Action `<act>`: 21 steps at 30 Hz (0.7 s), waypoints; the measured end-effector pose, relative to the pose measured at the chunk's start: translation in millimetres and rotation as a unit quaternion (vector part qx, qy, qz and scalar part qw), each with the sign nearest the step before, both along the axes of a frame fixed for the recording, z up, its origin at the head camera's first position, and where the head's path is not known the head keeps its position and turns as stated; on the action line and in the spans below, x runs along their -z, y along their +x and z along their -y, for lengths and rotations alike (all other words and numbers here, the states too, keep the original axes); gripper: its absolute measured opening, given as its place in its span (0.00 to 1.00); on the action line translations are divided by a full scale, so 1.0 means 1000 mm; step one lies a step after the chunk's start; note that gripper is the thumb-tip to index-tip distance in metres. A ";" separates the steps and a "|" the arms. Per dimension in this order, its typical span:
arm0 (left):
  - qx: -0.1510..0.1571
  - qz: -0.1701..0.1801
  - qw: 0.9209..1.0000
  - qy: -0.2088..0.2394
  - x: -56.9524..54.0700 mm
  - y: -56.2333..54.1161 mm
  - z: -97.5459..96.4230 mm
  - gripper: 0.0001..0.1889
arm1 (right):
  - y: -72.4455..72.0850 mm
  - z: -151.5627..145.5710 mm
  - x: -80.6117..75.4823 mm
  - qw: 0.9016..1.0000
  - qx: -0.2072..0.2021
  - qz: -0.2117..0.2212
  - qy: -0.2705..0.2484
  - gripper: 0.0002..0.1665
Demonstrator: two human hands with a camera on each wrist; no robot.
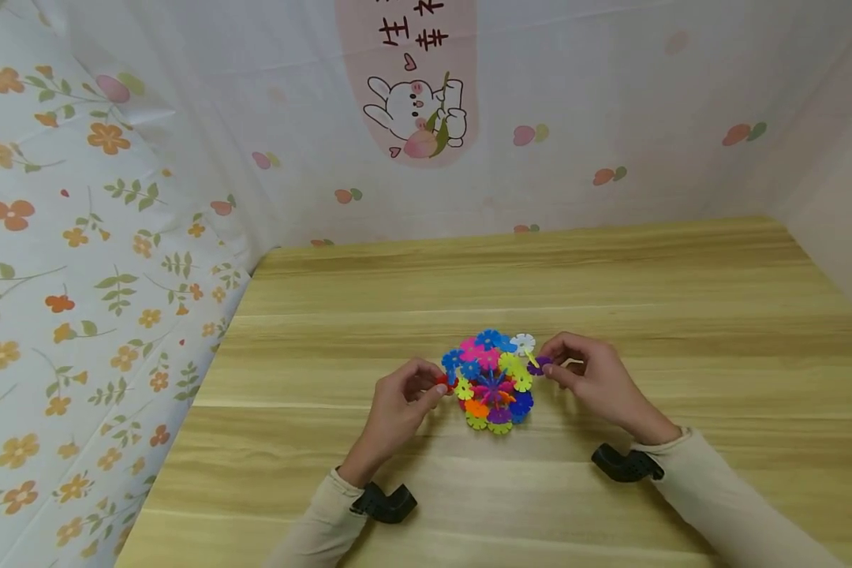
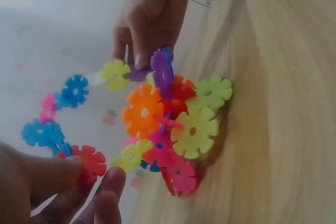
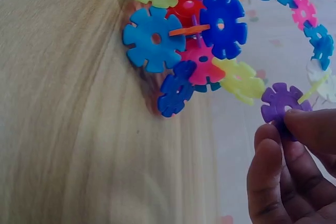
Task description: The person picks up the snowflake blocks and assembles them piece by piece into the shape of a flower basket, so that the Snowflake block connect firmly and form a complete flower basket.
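A cluster of notched plastic snowflake discs [image 1: 493, 388] in many colours stands on the table, slotted together at angles. From it rises an arching chain of discs in blue [image 2: 76, 91], pink [image 2: 48, 107], white [image 3: 321, 80] and yellow. My left hand [image 1: 401, 398] pinches the red disc [image 2: 92, 165] at one end of this chain between thumb and fingers. At the other end, my right hand [image 1: 596, 379] holds a purple disc [image 3: 281, 100] by its lower edge, thumb on top. A yellow disc [image 2: 115, 75] joins the purple one on edge.
The wood-grain table [image 1: 312, 331] extends around the discs. Behind it hangs a pale curtain [image 1: 575, 95] with a rabbit print, and a flowered cloth [image 1: 78, 276] covers the left side. Black wrist cameras [image 1: 389, 503] sit on both forearms.
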State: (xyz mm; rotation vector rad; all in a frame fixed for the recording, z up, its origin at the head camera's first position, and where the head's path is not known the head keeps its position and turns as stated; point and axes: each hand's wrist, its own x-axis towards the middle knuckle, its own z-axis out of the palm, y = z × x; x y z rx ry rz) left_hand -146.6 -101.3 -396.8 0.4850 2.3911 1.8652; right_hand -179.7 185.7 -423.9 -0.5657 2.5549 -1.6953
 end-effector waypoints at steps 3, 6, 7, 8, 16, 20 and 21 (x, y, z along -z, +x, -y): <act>0.002 0.018 0.999 0.033 0.004 0.001 0.001 0.06 | 0.000 0.001 0.002 1.000 0.009 -0.016 0.012 0.10; 0.007 0.031 0.998 0.058 0.006 0.001 0.002 0.07 | 0.001 0.003 0.003 0.999 0.014 -0.029 0.015 0.13; 0.009 0.036 0.997 0.064 0.008 0.002 0.002 0.07 | 0.001 0.003 0.004 0.999 0.014 -0.033 0.017 0.13; 0.011 0.041 0.997 0.070 0.009 0.002 0.003 0.07 | 0.002 0.003 0.005 0.999 0.013 -0.035 0.018 0.14; 0.012 0.077 0.992 0.098 0.012 0.005 0.003 0.07 | 0.006 0.007 0.008 0.998 0.017 -0.060 0.026 0.16; -0.009 0.085 0.991 0.105 0.012 0.004 0.002 0.07 | 0.006 0.009 0.007 0.998 0.021 -0.060 0.028 0.15; -0.014 0.086 0.990 0.107 0.012 0.003 0.001 0.07 | 0.006 0.009 0.007 0.998 0.022 -0.058 0.029 0.14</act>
